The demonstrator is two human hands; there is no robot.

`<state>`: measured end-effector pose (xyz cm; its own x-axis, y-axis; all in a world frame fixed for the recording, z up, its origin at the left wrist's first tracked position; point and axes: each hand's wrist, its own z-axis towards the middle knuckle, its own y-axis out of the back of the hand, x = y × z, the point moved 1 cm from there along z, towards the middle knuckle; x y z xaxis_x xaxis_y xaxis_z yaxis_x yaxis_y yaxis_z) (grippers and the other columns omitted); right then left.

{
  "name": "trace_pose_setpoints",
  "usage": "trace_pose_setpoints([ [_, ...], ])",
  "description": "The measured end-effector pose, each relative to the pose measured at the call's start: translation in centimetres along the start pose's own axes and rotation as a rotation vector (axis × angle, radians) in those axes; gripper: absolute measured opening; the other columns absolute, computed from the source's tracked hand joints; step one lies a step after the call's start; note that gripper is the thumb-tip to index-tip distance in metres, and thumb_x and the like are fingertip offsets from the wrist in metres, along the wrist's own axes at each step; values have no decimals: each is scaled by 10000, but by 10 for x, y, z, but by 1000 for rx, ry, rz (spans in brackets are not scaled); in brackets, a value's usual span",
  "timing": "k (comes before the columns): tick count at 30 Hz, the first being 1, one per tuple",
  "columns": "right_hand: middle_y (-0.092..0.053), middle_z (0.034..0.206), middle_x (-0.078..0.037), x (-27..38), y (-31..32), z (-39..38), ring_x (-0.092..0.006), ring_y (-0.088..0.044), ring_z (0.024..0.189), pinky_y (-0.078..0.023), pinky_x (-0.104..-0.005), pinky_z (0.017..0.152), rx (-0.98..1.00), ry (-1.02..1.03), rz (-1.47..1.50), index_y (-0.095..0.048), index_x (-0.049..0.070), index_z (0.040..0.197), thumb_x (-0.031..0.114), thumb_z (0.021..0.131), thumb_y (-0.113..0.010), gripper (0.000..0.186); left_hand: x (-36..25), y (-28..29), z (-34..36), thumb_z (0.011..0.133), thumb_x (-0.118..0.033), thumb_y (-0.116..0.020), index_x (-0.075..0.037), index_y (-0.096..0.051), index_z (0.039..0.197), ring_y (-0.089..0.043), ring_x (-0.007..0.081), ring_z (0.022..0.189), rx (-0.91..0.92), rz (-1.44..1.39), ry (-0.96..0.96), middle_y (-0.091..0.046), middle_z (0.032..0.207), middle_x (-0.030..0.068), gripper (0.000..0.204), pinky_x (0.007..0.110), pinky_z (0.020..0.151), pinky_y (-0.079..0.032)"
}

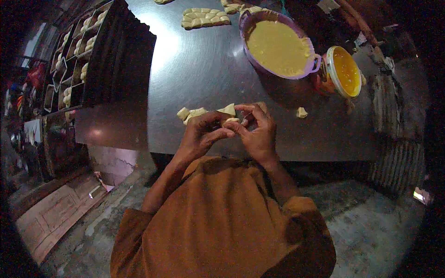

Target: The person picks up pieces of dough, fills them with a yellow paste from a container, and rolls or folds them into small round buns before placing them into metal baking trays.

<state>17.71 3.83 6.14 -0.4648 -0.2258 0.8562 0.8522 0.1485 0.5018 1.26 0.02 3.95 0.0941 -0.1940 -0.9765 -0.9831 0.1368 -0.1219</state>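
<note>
Over the near part of the metal table, my two hands meet at a small piece of pale dough (pixel 232 120). My right hand (pixel 257 129) pinches it between thumb and fingers. Curled in from the other side, my left hand (pixel 204 133) has its fingertips against the same piece, and the fingers partly hide it. Just beyond the hands lie several cut lumps of dough (pixel 189 113), one of them a pointed piece (pixel 229 109). A single dough lump (pixel 302 112) rests apart on the right.
A purple basin (pixel 316 65) of pale yellow paste stands at the back right, beside a bucket (pixel 332 69) with orange-yellow contents. A scored dough slab (pixel 205 18) lies on the far side of the table (pixel 199 65). Stacked dark trays (pixel 85 55) holding dough pieces rise at left.
</note>
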Motion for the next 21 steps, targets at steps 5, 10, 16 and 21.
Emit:
trace_pose_setpoints([
  [5, -658, 892, -67, -29, 0, 2, -144, -623, 747, -503, -276, 666, 198, -197, 232, -713, 24, 875, 163, 802, -772, 167, 1, -7, 0, 866, -144, -712, 11, -677, 1005, -630, 136, 919, -98, -22, 41, -684, 946, 59, 211, 287, 833, -507],
  [10, -661, 874, -60, -45, 7, -1, -118, -622, 786, -491, -252, 703, 332, -225, 312, -727, -11, 888, 163, 880, -700, 177, 13, -15, 1, 921, -172, -645, 14, -679, 954, -635, 141, 914, -163, -79, 89, -690, 920, 61, 192, 284, 806, -513],
  [16, -683, 882, -78, -48, 8, 1, -157, -648, 837, -506, -264, 743, 299, -164, 213, -737, -1, 907, 146, 885, -684, 158, 24, -25, 4, 939, -138, -618, 5, -589, 1059, -641, 146, 839, -292, -60, 65, -684, 921, 101, 189, 285, 769, -523],
  [21, -697, 902, -81, -70, -7, -9, -153, -655, 834, -520, -283, 775, 283, -422, 526, -692, -19, 956, 119, 825, -744, 197, 30, -28, 6, 912, -2, -588, -53, -389, 1284, -644, 173, 859, -314, -150, 33, -665, 944, 129, 425, 304, 782, -533],
])
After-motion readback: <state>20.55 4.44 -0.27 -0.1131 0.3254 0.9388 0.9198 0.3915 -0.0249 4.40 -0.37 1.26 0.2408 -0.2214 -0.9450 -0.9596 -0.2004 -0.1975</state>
